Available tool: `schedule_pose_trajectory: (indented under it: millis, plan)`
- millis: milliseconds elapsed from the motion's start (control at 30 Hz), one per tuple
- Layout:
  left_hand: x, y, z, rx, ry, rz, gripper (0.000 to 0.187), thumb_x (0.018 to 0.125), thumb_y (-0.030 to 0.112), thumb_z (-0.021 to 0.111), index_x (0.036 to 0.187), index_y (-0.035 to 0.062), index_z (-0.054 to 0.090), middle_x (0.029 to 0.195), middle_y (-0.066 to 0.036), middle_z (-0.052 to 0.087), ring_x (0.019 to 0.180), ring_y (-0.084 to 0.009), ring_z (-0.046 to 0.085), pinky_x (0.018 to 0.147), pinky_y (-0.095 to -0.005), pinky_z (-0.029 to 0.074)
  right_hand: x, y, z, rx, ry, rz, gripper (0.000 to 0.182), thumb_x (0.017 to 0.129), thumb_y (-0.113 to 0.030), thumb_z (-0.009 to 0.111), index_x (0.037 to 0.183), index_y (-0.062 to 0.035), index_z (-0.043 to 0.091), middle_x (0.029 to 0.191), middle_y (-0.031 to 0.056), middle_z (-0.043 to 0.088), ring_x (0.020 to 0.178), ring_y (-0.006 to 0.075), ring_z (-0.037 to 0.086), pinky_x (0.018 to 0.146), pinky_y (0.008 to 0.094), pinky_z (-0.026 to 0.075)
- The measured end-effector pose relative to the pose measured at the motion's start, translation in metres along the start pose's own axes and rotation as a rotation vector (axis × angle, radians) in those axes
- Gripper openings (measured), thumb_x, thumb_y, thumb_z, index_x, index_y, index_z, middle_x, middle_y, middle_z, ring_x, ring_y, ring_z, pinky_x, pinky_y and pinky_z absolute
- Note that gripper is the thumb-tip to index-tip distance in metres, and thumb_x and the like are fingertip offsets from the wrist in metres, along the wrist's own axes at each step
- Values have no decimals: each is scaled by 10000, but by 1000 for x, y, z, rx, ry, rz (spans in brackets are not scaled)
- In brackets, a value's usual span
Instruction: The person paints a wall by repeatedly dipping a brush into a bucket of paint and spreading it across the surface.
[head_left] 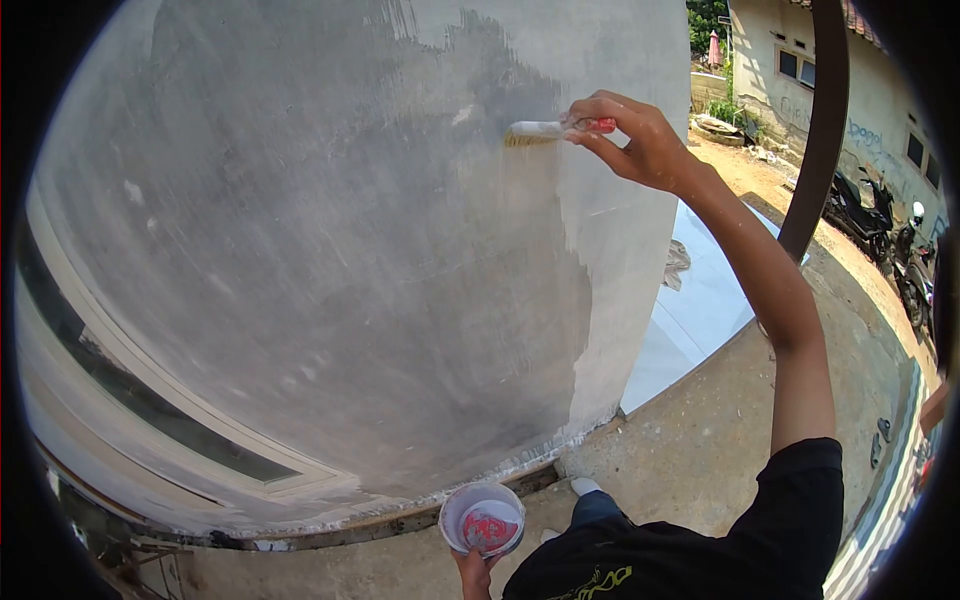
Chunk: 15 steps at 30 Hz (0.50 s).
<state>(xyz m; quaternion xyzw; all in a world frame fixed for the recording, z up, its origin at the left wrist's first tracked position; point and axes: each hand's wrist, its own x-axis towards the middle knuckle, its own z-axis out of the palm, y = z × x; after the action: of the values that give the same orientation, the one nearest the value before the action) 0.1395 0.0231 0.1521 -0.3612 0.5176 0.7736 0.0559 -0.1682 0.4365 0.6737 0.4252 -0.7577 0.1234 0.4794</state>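
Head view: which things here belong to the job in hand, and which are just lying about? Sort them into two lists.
Job in hand:
brush, in the right hand
tub, in the left hand
grey wall

Lying about:
crumpled item on pale tiles
dark sandals
parked motorcycles

Brush [540,130] apparently touching wall [350,250], pale tub [456,512] below
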Motion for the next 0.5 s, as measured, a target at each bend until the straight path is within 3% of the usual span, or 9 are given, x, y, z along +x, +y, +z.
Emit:
schedule_pose_trajectory:
  millis: [67,133,233,267,333,433,500]
  plan:
    - [2,-4,-2,-3,-12,2,646,881,-68,359,1450,177,178,1435,-205,348,1158,-448,563,729,-559,629,23,6,-12,-129,194,-122,279,857,-89,744,1110,-47,632,982,122,691,838,251,685,710,308,562]
    - [0,-4,0,-9,-17,-2,648,874,-72,362,1448,173,186,1433,-205,353,1156,-444,565,728,-555,631,29,6,-6,-216,328,-193,207,872,-125,731,1055,-91,640,934,78,663,773,234,665,650,300,547]
    - [-2,-4,3,-24,-12,-9,658,863,-79,371,1447,169,196,1431,-203,359,1154,-439,567,724,-548,634,9,-16,11,-147,149,-90,284,853,-75,741,1115,-61,632,976,109,672,813,246,682,682,289,554]
    - [-1,-4,3,-30,-12,-9,662,859,-80,375,1447,169,199,1431,-201,361,1155,-437,568,721,-545,635,2,-23,20,-124,78,-170,268,858,-77,733,1103,-61,625,956,101,663,788,247,674,664,308,547]
    - [0,-7,2,-32,-15,-12,668,855,-80,380,1447,171,201,1433,-199,360,1160,-434,565,719,-544,636,-7,-47,27,97,-200,-39,234,870,-98,725,1077,-64,621,952,94,664,799,247,674,662,323,548]
    - [2,-10,-1,-22,-13,-9,673,856,-74,384,1450,179,194,1441,-197,350,1172,-434,555,727,-552,632,0,-49,34,141,-408,-9,207,892,-138,710,1064,-70,618,990,101,675,836,254,680,686,324,560]
    - [2,-9,0,-26,1,11,677,858,-68,386,1452,186,186,1445,-196,344,1180,-435,548,736,-562,628,23,-29,29,121,-229,-59,204,926,-187,674,1087,-80,608,976,113,673,849,258,686,697,325,572]
